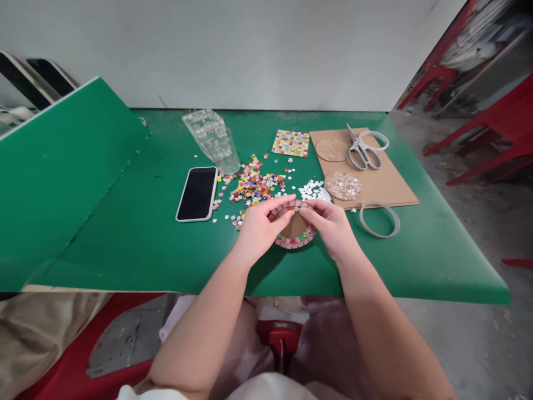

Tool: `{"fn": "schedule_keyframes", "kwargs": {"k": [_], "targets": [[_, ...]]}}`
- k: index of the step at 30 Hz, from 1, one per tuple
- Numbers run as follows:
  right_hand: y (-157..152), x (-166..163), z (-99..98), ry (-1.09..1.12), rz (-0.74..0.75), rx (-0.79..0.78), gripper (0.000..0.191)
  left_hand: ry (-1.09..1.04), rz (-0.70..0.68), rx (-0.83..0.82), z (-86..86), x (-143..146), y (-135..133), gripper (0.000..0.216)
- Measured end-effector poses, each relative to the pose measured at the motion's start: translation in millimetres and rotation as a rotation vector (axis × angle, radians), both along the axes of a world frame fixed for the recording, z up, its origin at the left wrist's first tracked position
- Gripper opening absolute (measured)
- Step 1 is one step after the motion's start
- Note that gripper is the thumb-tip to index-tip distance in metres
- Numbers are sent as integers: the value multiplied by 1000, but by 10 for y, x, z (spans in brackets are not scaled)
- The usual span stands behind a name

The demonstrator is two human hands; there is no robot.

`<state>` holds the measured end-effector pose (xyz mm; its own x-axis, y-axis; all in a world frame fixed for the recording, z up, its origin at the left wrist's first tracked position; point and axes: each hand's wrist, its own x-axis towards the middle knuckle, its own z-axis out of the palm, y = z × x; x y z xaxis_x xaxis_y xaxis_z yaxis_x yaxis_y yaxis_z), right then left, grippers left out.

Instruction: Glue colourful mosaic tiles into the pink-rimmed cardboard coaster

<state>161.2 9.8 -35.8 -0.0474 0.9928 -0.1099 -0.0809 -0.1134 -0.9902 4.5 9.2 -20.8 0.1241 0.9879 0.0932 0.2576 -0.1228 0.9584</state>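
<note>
A round mosaic coaster is held between both hands over the near middle of the table. Pink square tiles line its edge, a ring with coloured tiles runs inside them, and its middle is bare brown. My left hand grips the coaster's left side, thumb over the rim. On the far right side, my right hand closes on the same rim, fingertips near the inner ring. Whether a loose tile sits under the fingertips is too small to tell. Multicoloured loose tiles and white tiles lie just beyond the hands.
A phone and a clear cup with a plastic tile sheet stand left. Behind is a colourful tile sheet. Cardboard at right carries scissors, a tape roll and round pieces; a clear ring lies nearer.
</note>
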Motion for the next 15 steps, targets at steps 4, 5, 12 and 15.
{"fn": "schedule_keyframes", "kwargs": {"k": [4,5,12,15], "targets": [[-6,-7,-1,-13,9,8,17,-20,17,-23,-14,8,18,28],[-6,-10,0,-16,12,9,17,-25,22,-27,-18,8,23,28],[11,35,20,-39,89,-42,21,-28,16,-107,-44,-7,45,30],[17,117,21,-153,168,-41,25,55,-26,-136,-53,-44,39,33]]}}
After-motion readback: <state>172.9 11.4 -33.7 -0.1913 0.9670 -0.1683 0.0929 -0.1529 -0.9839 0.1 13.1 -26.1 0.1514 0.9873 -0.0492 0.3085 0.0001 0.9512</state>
